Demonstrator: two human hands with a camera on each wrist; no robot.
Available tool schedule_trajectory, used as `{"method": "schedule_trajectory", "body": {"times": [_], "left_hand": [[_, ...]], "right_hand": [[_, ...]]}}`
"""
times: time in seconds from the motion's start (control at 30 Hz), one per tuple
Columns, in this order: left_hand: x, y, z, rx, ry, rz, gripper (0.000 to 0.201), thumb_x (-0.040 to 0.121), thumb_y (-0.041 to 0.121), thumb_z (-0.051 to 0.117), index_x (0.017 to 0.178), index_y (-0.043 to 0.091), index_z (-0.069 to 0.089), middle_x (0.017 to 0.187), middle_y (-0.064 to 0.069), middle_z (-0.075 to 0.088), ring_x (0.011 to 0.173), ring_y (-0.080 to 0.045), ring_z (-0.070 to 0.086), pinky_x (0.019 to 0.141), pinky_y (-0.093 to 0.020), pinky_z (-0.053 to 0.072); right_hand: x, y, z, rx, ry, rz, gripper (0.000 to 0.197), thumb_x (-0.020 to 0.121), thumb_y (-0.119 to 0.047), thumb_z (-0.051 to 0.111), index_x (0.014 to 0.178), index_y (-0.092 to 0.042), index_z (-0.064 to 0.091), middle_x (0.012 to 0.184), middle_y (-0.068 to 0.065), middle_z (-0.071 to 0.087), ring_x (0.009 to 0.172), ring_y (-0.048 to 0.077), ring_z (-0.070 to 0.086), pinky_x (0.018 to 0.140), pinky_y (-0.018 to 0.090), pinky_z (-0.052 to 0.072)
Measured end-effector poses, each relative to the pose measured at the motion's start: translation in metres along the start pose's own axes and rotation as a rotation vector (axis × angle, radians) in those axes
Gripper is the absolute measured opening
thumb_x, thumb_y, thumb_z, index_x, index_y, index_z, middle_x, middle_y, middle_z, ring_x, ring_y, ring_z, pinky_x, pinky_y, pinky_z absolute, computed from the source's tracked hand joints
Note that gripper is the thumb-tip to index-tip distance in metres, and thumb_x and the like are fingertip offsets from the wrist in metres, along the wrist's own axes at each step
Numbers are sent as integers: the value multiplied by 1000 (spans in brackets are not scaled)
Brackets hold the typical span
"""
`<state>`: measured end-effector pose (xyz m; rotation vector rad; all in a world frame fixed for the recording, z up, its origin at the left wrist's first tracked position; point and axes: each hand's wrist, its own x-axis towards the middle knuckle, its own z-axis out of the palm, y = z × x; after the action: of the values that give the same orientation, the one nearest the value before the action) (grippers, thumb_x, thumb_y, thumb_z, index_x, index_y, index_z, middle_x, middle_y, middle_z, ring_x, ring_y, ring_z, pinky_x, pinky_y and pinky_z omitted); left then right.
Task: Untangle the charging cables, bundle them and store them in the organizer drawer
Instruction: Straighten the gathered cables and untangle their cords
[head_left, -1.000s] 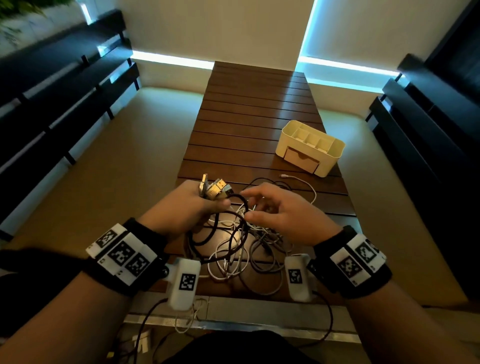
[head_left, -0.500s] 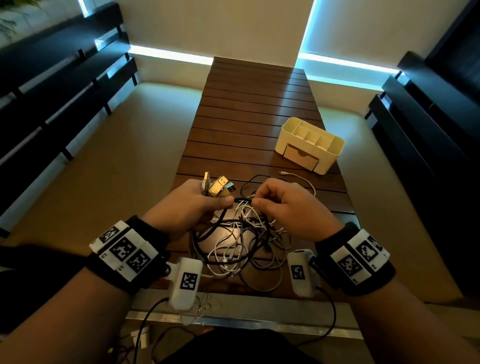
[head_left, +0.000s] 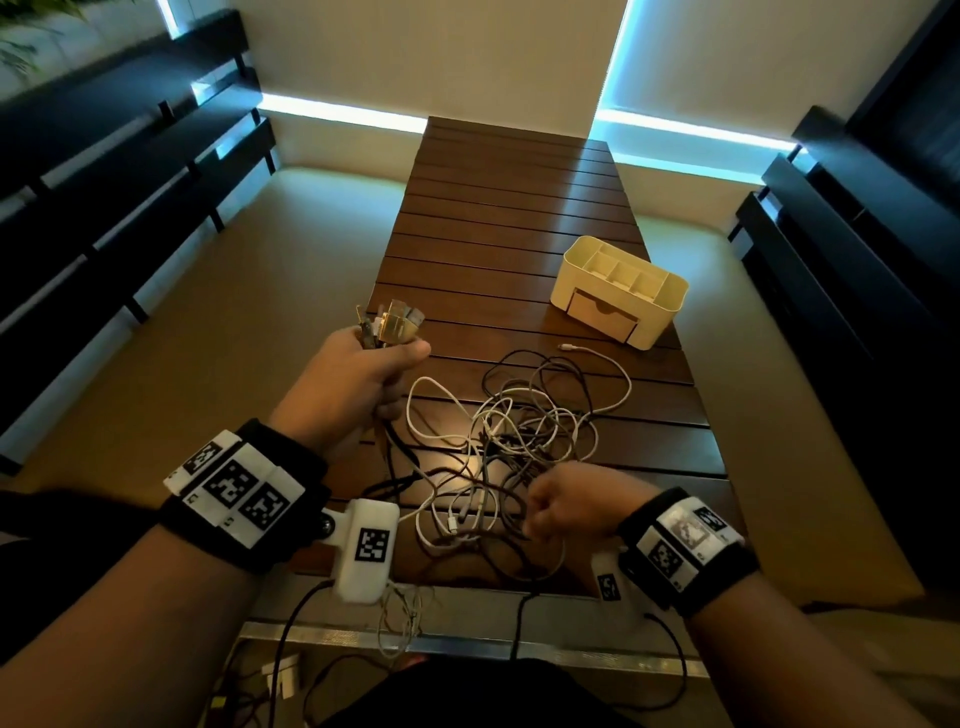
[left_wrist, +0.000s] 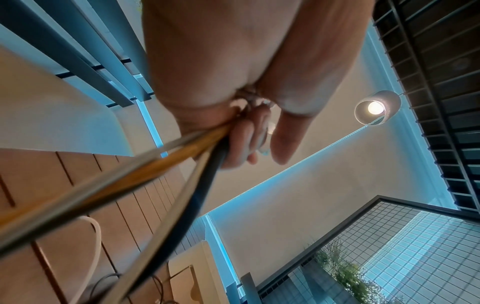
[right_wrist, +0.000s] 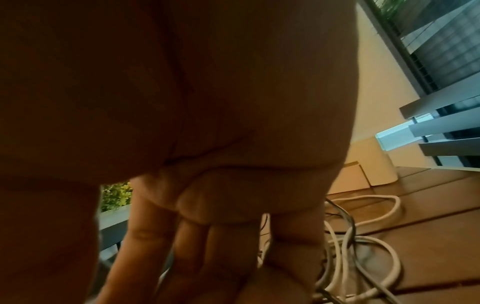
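Observation:
My left hand (head_left: 358, 382) is raised over the table's left side and grips a bunch of plug ends (head_left: 395, 325) that stick up out of the fist. In the left wrist view several cords (left_wrist: 145, 170) run taut from the left hand (left_wrist: 241, 142) down toward the table. The tangle of white and black cables (head_left: 509, 441) lies spread on the wooden table (head_left: 519, 208). My right hand (head_left: 566, 501) sits at the tangle's near right edge, fingers (right_wrist: 221, 236) reaching down and curled on a dark cable; the fingertips are hidden. The cream organizer (head_left: 618, 283) stands at the far right, its drawer (head_left: 602, 314) closed.
A loose white cable end (head_left: 569, 347) lies just in front of the organizer. Dark slatted benches (head_left: 104, 208) flank the table on both sides. More cords (head_left: 405, 618) hang off the table's near edge by my lap.
My left hand rose and moved away with the plug ends. My right hand drew back toward me to the tangle's near edge, and the cables now lie stretched and more spread out.

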<state>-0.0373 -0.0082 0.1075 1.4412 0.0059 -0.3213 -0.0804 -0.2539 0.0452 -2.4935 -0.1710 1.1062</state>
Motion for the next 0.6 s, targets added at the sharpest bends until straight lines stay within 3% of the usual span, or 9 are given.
{"method": "schedule_trajectory", "body": {"times": [0.1,0.2,0.27,0.33,0.4,0.53,0.6], "left_hand": [[0,0,3,-47,17,-29,10,95,3,49,101,7,57,56,7,35,47,-10,29,46,-24,29],[0,-1,11,-69,-1,-56,17,93,1,45,105,4,57,56,7,36,48,-10,31,46,-24,31],[-2,-3,19,-81,-29,-65,20,93,1,43,106,3,58,58,5,35,47,-10,31,46,-24,31],[-6,-5,30,-135,-71,-80,23,93,2,39,106,3,58,61,4,32,49,-11,29,47,-25,29],[-9,-8,40,-240,-102,-106,27,92,5,36,108,3,57,63,2,29,52,-12,28,47,-25,30],[-7,-8,42,-393,-50,-86,28,97,9,35,114,1,56,63,2,33,52,-10,34,49,-24,35],[-4,-9,38,-400,-27,-89,27,98,9,36,116,1,55,62,3,35,51,-10,36,49,-25,37]], "right_hand": [[-2,7,-3,74,182,-58,9,92,-32,66,91,-23,66,89,-10,65,84,8,63,68,20,48],[-10,-1,-13,359,378,-202,7,91,-21,68,93,-23,62,93,-7,64,79,5,63,66,16,50],[-10,-9,-18,461,448,-303,21,87,-25,72,105,-29,62,106,-9,64,95,6,63,83,26,54],[-9,-21,-18,531,370,-386,46,84,-32,76,125,-36,57,123,-14,60,114,5,59,97,32,51],[-6,-36,-11,598,232,-418,57,86,-30,75,136,-38,48,132,-16,56,123,5,54,101,31,49],[3,-57,8,475,115,-471,29,94,-38,62,121,-26,59,120,0,67,113,18,64,103,44,49],[4,-58,12,551,8,-486,16,101,-27,53,107,-16,64,106,3,71,102,19,68,100,42,51]]}}
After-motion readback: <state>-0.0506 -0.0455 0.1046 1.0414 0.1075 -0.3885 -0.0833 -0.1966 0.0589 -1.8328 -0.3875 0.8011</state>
